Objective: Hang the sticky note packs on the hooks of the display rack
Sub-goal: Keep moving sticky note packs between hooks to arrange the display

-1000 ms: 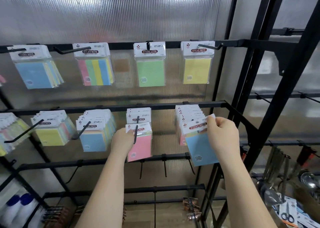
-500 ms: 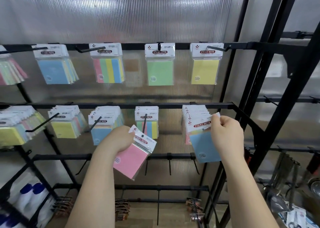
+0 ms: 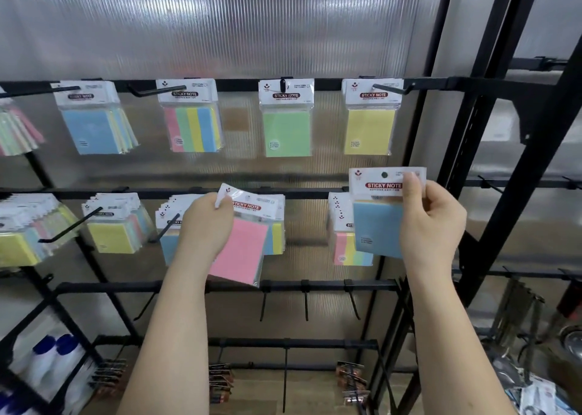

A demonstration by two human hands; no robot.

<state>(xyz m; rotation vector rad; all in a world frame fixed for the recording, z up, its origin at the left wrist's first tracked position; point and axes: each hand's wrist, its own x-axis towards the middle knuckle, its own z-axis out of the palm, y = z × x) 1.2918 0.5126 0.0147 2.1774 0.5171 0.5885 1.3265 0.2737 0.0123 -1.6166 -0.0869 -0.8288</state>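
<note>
blue pack: lifted off hook | pink pack: raised, level again

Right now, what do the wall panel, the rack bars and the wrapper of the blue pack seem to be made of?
Wall panel: probably ribbed translucent plastic; fine vertical lines, blurred glow.
Rack bars: likely metal with a matte black finish; thin, straight, dull.
Blue pack wrapper: clear glossy film under a white card header.

Hands with sticky note packs
</note>
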